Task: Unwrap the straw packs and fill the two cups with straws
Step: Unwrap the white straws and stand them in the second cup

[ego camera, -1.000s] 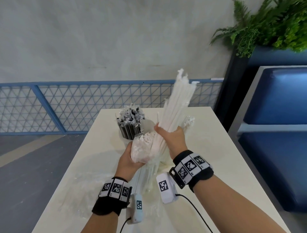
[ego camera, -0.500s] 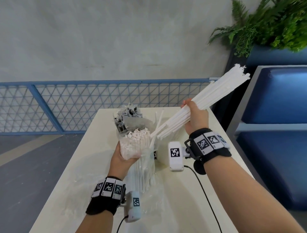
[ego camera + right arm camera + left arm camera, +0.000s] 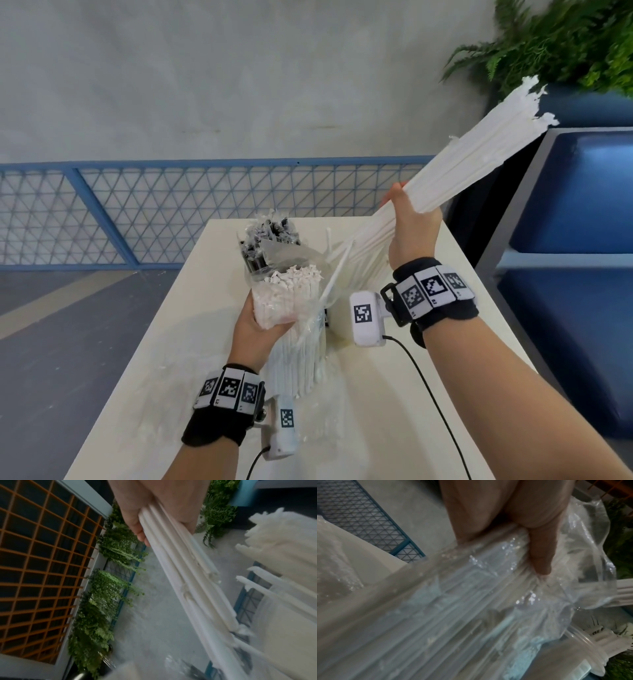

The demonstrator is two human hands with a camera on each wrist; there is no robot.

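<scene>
My left hand [image 3: 255, 329] grips a clear plastic pack of white straws [image 3: 294, 318] standing on end on the table, its top torn open. In the left wrist view the fingers [image 3: 539, 555] press into the crinkled wrap [image 3: 471, 601]. My right hand [image 3: 412, 222] grips a bundle of white straws [image 3: 479, 161] held up to the right, slanting toward the planter; its lower ends reach down beside the pack. The right wrist view shows the bundle [image 3: 188, 574] running out of the fist. A cup of black straws [image 3: 270, 246] stands behind the pack. A second cup is not clearly visible.
The cream table [image 3: 445, 342] carries crumpled clear wrap [image 3: 164, 394] at the near left. A blue mesh railing [image 3: 137, 212] runs behind it. A blue bench [image 3: 575, 240] and a planter with ferns [image 3: 565, 44] stand to the right.
My right hand has drawn a bundle of white straws out of the pack and lifted it up and to the right. The left hand keeps hold of the pack.
</scene>
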